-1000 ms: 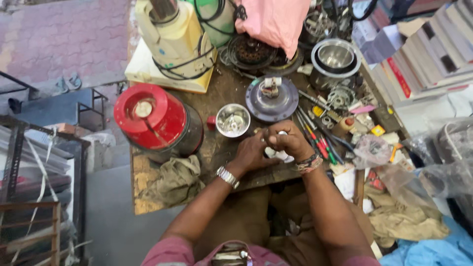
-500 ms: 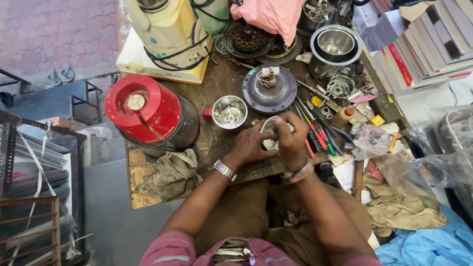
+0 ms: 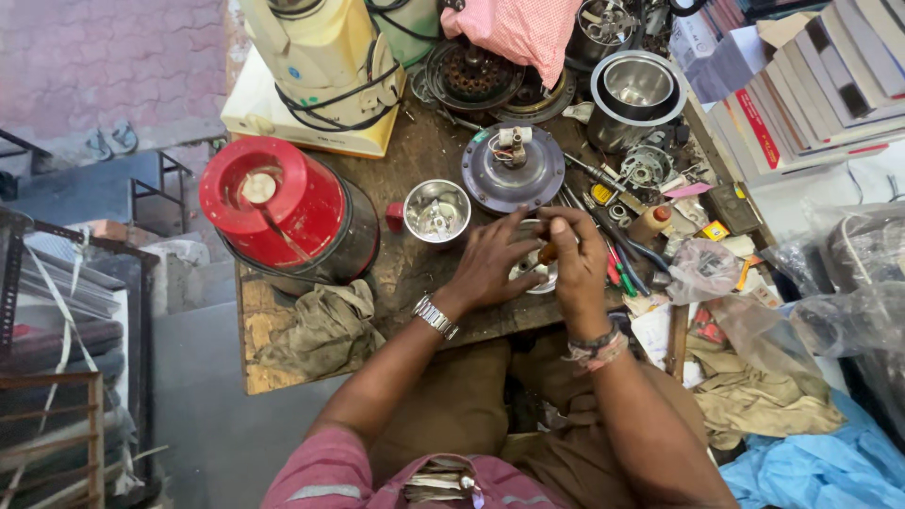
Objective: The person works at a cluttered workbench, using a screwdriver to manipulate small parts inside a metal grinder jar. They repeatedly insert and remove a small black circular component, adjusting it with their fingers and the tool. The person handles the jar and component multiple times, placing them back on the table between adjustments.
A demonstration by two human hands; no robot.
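Repair workshop: cluttered workbench (image 3: 415, 283), screwdrivers (image 3: 617, 269), mixer motor (image 3: 512, 168).

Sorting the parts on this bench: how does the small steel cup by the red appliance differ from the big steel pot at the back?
The small shiny steel cup is far smaller than the large steel pot. The cup stands alone on bare wood near the left hand; the pot sits at the back among clutter, with a wide rim around it. The cup has a small fitting at its bottom; the pot looks empty. Both are round, open-topped and upright.
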